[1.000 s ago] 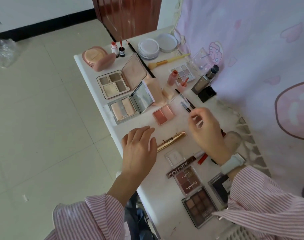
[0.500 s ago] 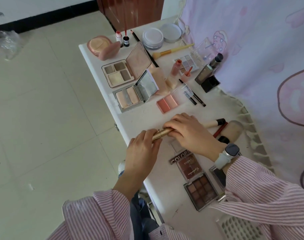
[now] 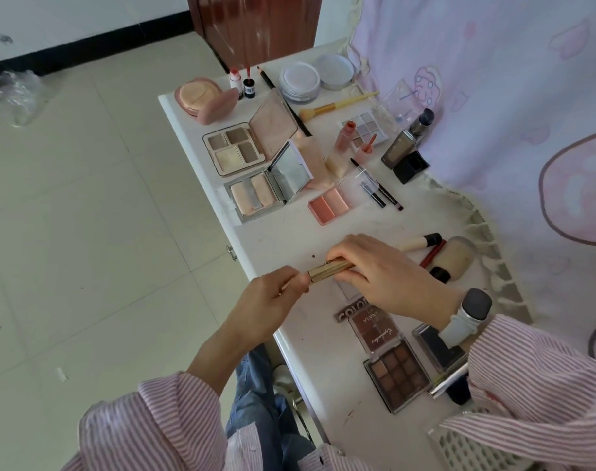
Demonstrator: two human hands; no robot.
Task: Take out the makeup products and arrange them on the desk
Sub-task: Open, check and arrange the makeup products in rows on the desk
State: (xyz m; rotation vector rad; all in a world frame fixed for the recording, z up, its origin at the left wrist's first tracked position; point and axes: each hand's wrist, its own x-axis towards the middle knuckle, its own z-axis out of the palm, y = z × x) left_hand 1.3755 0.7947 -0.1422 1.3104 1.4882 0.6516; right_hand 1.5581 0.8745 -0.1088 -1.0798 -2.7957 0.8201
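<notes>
Both hands have closed on the gold tube [image 3: 329, 269], which lay on the desk [image 3: 290, 239] a second ago and is now lifted just above it; the left hand [image 3: 273, 300] pinches its near end, the right hand [image 3: 385, 270] curls round the far end; open palettes [image 3: 235, 147] lie beyond, a brown eyeshadow palette [image 3: 397, 373] nearer, a white basket [image 3: 466, 450] at the corner.
</notes>
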